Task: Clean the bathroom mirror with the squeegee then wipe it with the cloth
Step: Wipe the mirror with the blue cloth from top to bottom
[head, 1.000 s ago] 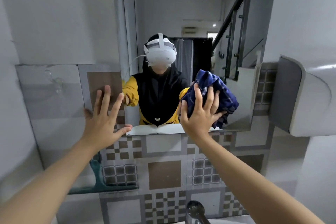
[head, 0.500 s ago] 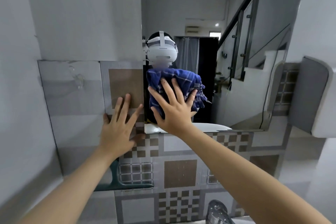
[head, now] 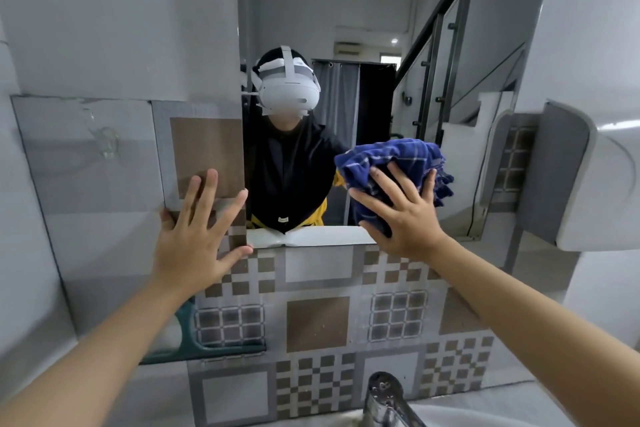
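Wipe phase. Right hand [head: 398, 215] presses the blue checked cloth [head: 394, 163] flat against the mirror [head: 381, 28], low right area; fingers spread over the cloth. Unwiped glass lies up and left. Left hand [head: 194, 239] splayed, empty, braced on the tiled wall [head: 318, 322]. Green squeegee [head: 194, 347] parked below it.

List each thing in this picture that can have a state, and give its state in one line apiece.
Blue checked cloth: bunched, pressed to the mirror.
Right hand: fingers spread over the cloth.
Left hand: flat on the tiled wall, empty.
Green squeegee: set down against the wall, unheld.
Mirror: no streaks visible.
Tap: no water running.
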A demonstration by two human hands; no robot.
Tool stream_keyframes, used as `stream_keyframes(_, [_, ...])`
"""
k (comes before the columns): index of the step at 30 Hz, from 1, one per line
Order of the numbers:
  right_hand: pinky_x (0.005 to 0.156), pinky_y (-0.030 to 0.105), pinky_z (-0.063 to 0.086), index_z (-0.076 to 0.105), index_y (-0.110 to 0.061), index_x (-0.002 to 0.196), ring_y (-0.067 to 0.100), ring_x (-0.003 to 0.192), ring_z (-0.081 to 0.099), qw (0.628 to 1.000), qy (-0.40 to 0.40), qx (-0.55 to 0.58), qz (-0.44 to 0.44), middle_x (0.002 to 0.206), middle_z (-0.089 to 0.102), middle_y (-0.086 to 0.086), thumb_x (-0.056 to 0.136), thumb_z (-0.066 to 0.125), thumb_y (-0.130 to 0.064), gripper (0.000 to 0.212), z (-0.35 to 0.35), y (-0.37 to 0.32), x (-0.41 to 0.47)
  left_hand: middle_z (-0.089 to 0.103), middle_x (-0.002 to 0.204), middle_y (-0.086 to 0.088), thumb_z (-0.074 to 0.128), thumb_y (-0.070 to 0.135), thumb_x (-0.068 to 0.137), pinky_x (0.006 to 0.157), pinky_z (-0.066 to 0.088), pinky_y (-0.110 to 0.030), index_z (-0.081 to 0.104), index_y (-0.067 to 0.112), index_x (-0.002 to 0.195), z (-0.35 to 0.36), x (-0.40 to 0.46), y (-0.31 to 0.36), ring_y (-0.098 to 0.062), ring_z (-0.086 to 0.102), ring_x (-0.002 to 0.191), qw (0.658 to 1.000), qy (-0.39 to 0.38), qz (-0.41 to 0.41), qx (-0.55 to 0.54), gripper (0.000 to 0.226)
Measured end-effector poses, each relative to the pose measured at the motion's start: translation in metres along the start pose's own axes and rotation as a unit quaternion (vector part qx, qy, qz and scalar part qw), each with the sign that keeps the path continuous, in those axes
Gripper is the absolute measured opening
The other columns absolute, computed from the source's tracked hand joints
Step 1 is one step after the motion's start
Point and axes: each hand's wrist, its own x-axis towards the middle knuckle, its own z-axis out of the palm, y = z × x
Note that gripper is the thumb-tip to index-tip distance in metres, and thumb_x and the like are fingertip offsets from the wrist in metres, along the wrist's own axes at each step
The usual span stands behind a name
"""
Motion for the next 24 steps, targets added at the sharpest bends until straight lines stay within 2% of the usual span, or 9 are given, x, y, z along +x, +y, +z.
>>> stream_keyframes(3, [0.104, 0.073, 0.018, 0.046, -0.036, 0.135, 0.033, 0.138, 0.028, 0.999, -0.011, 0.011, 0.05, 0.145, 0.036, 0.006, 0.086, 0.053, -0.049, 0.051, -0.002, 0.029, -0.028, 0.001, 0.158, -0.015, 0.03, 0.076, 0.075, 0.065, 0.056, -0.055, 0.015, 0.03, 0.148, 0.001, -0.001, 0.0, -0.033, 0.001, 0.145, 1.0, 0.006, 0.001, 0.004, 0.087])
stream_keyframes(5, [0.106, 0.064, 0.026, 0.047, -0.031, 0.133, 0.038, 0.138, 0.025, 0.995, -0.018, 0.043, 0.091, 0.145, 0.033, 0.01, 0.086, 0.052, -0.048, 0.05, -0.004, 0.043, -0.047, 0.0, 0.158, -0.014, 0.031, 0.076, 0.074, 0.07, 0.052, -0.063, 0.014, 0.031, 0.148, 0.002, -0.001, 0.001, -0.033, 0.001, 0.145, 1.0, 0.007, -0.002, 0.004, 0.088])
stream_keyframes(8, [0.111, 0.051, 0.02, 0.046, -0.027, 0.131, 0.042, 0.135, 0.022, 0.985, -0.019, 0.074, 0.154, 0.143, 0.028, 0.013, 0.082, 0.056, -0.046, 0.053, -0.008, 0.046, -0.067, -0.001, 0.158, -0.014, 0.031, 0.076, 0.073, 0.077, 0.046, -0.071, 0.013, 0.031, 0.148, 0.003, 0.0, 0.001, -0.034, 0.0, 0.145, 1.0, 0.012, -0.005, 0.009, 0.089])
stream_keyframes(10, [0.11, 0.05, 0.022, 0.046, -0.025, 0.13, 0.042, 0.133, 0.023, 0.976, -0.008, 0.086, 0.199, 0.142, 0.027, 0.013, 0.08, 0.058, -0.044, 0.054, -0.008, 0.038, -0.073, -0.002, 0.158, -0.014, 0.031, 0.076, 0.073, 0.079, 0.044, -0.072, 0.013, 0.03, 0.148, 0.003, 0.0, 0.002, -0.034, -0.001, 0.144, 1.0, 0.016, -0.005, 0.011, 0.089])
stream_keyframes(13, [0.109, 0.049, 0.024, 0.044, -0.023, 0.131, 0.041, 0.13, 0.026, 0.95, 0.011, 0.107, 0.295, 0.143, 0.026, 0.013, 0.08, 0.059, -0.042, 0.056, -0.004, 0.013, -0.073, -0.002, 0.158, -0.015, 0.031, 0.076, 0.073, 0.08, 0.043, -0.073, 0.013, 0.029, 0.148, 0.003, -0.001, 0.001, -0.034, -0.001, 0.144, 1.0, 0.019, -0.004, 0.011, 0.09])
stream_keyframes(19, [0.107, 0.052, 0.029, 0.042, -0.021, 0.135, 0.035, 0.132, 0.025, 0.868, 0.064, 0.163, 0.465, 0.146, 0.025, 0.014, 0.083, 0.06, -0.039, 0.058, 0.008, -0.063, -0.049, -0.001, 0.158, -0.015, 0.03, 0.075, 0.074, 0.08, 0.045, -0.071, 0.016, 0.028, 0.148, 0.002, -0.002, 0.002, -0.034, -0.001, 0.144, 1.0, 0.024, -0.011, 0.004, 0.089])
stream_keyframes(21, [0.106, 0.053, 0.031, 0.04, -0.023, 0.136, 0.036, 0.132, 0.023, 0.842, 0.068, 0.193, 0.499, 0.147, 0.022, 0.012, 0.084, 0.059, -0.039, 0.058, 0.009, -0.09, -0.036, -0.002, 0.158, -0.014, 0.032, 0.074, 0.074, 0.076, 0.05, -0.066, 0.015, 0.029, 0.148, 0.001, -0.002, 0.001, -0.033, -0.002, 0.144, 1.0, 0.024, -0.012, -0.004, 0.088])
stream_keyframes(24, [0.106, 0.055, 0.031, 0.041, -0.023, 0.135, 0.038, 0.133, 0.024, 0.84, 0.071, 0.219, 0.492, 0.147, 0.021, 0.006, 0.084, 0.06, -0.039, 0.057, 0.012, -0.132, -0.015, -0.004, 0.158, -0.012, 0.034, 0.073, 0.076, 0.074, 0.053, -0.058, 0.014, 0.03, 0.148, 0.0, -0.003, 0.0, -0.032, -0.003, 0.144, 1.0, 0.019, -0.014, -0.018, 0.086])
